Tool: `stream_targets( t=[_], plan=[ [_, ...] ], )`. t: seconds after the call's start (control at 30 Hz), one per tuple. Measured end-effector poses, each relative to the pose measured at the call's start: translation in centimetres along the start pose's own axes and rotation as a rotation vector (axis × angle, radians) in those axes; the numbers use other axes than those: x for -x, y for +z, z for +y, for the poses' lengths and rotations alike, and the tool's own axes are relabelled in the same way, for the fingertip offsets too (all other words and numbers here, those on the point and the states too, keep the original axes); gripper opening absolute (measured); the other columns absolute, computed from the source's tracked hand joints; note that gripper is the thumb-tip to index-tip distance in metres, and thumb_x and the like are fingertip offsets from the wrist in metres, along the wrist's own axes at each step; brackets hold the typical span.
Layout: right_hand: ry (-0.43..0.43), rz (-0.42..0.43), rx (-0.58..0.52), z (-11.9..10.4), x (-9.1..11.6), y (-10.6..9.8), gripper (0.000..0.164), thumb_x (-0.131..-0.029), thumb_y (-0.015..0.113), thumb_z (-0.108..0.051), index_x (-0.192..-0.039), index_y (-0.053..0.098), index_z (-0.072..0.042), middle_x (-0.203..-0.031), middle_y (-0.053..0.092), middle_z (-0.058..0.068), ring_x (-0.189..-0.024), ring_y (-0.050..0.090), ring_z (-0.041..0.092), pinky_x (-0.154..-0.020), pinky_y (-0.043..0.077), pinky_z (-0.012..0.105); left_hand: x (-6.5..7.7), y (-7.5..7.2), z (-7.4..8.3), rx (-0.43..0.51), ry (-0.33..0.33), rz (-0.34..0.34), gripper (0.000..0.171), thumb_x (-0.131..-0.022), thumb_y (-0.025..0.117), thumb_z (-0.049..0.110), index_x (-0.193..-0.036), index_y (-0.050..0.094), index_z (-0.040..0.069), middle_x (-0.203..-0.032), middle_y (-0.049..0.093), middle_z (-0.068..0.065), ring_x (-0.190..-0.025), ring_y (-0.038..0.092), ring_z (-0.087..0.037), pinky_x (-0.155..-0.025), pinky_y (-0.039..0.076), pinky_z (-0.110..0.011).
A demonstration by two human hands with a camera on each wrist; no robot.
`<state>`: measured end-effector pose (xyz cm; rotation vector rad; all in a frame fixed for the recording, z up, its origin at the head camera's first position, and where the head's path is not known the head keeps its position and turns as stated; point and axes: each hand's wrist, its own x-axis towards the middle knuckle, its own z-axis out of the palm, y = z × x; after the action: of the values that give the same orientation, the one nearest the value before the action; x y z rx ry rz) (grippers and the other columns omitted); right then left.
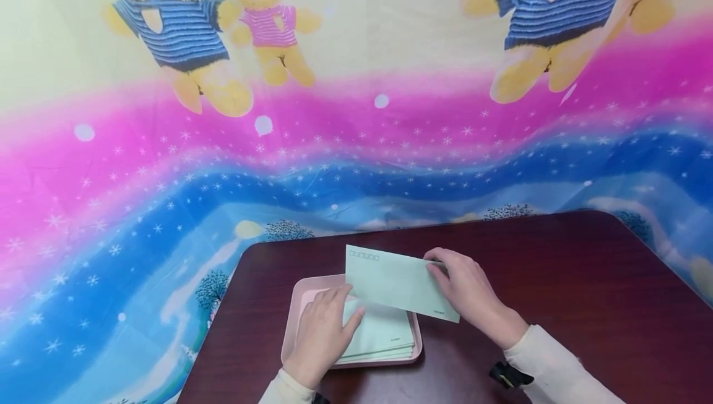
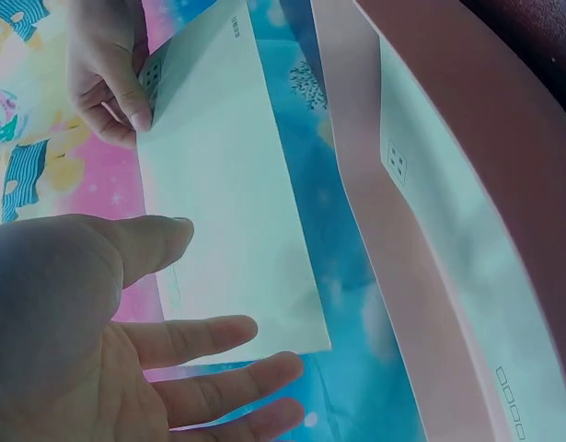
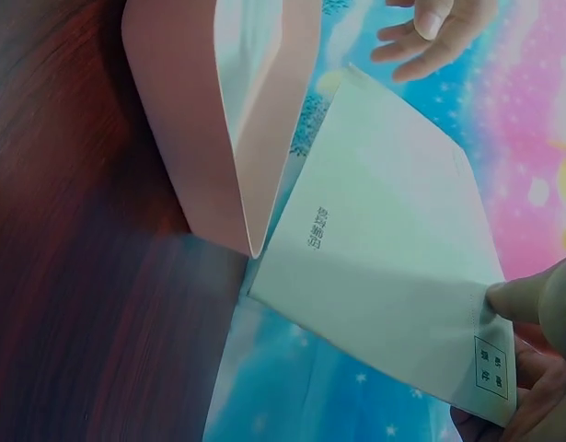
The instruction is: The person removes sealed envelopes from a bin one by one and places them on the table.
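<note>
A pale green envelope [image 1: 392, 277] is held up over the right part of a pink tray [image 1: 291, 323], its postcode boxes at the upper left. My right hand [image 1: 466, 283] pinches its right end between thumb and fingers; the right wrist view shows the thumb on the stamp-box end of the envelope [image 3: 384, 249]. Over the tray's left side is my left hand [image 1: 323, 333], fingers extended and thumb apart. In the left wrist view that hand [image 2: 135, 313] has spread fingers close to the envelope's near end; whether they touch it I cannot tell. More envelopes [image 1: 384, 333] lie stacked in the tray.
The tray stands on a dark reddish-brown table [image 1: 574, 292] with rounded far corners. Behind and beside the table hangs a cloth [image 1: 356, 119] printed with bears and snowflakes. A black band [image 1: 509, 375] is at the right wrist.
</note>
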<state>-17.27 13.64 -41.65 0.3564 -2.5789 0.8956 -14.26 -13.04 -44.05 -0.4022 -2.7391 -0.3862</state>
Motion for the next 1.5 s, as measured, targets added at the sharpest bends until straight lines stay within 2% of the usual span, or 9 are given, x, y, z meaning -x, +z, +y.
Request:
stream_targets(
  t=[0.17,0.43,0.73,0.93,1.33,1.5],
  plan=[
    [0.011,0.009,0.013,0.8,0.3,-1.1,0.012,-0.091,0.072,-0.006,-0.100,0.072,-0.014,-0.099,0.076,0.005,-0.078,0.066,0.015,-0.066,0.050,0.033,-0.1,0.1,0.3,0.013,0.008,-0.020,0.046,-0.093,0.070,0.039,-0.129,0.067,0.011,-0.123,0.072,-0.008,-0.114,0.067,-0.028,-0.087,0.054,-0.047],
    [0.060,-0.017,-0.006,2.2,0.9,-2.3,0.013,-0.093,0.070,-0.007,-0.104,0.071,-0.014,-0.103,0.076,0.008,-0.082,0.067,0.018,-0.067,0.049,0.035,-0.1,0.4,1.2,0.012,0.030,-0.031,0.046,-0.092,0.071,0.039,-0.129,0.066,0.011,-0.121,0.072,-0.007,-0.113,0.067,-0.026,-0.088,0.053,-0.048],
    [0.105,-0.019,-0.013,4.2,1.8,-3.4,0.012,-0.095,0.068,-0.009,-0.107,0.071,-0.012,-0.100,0.076,0.010,-0.075,0.063,0.017,-0.059,0.044,0.027,-0.2,1.2,2.3,0.013,0.085,-0.016,0.047,-0.092,0.071,0.041,-0.128,0.067,0.012,-0.119,0.073,-0.006,-0.110,0.067,-0.024,-0.085,0.054,-0.045],
    [0.129,-0.025,-0.012,5.3,2.2,-4.2,0.012,-0.097,0.065,-0.009,-0.108,0.070,-0.011,-0.102,0.075,0.013,-0.075,0.063,0.016,-0.057,0.042,0.026,-0.4,1.5,2.8,0.013,0.092,-0.048,0.047,-0.093,0.069,0.041,-0.130,0.066,0.013,-0.118,0.073,-0.005,-0.110,0.067,-0.024,-0.085,0.053,-0.043],
    [0.120,0.005,0.077,8.5,3.2,-5.7,0.012,-0.096,0.067,-0.009,-0.107,0.070,-0.011,-0.101,0.075,0.014,-0.062,0.044,0.008,-0.053,0.032,0.025,-0.6,1.9,4.3,0.008,0.112,-0.102,0.047,-0.094,0.067,0.043,-0.131,0.065,0.014,-0.120,0.072,-0.004,-0.111,0.066,-0.023,-0.085,0.054,-0.042],
    [0.129,0.007,0.100,9.8,3.5,-6.2,0.012,-0.094,0.068,-0.008,-0.106,0.071,-0.010,-0.103,0.075,0.016,-0.069,0.054,0.012,-0.055,0.036,0.025,-0.7,2.1,5.0,-0.020,0.139,-0.102,0.048,-0.093,0.068,0.044,-0.130,0.065,0.014,-0.119,0.072,-0.003,-0.110,0.065,-0.022,-0.085,0.054,-0.041]
  ],
)
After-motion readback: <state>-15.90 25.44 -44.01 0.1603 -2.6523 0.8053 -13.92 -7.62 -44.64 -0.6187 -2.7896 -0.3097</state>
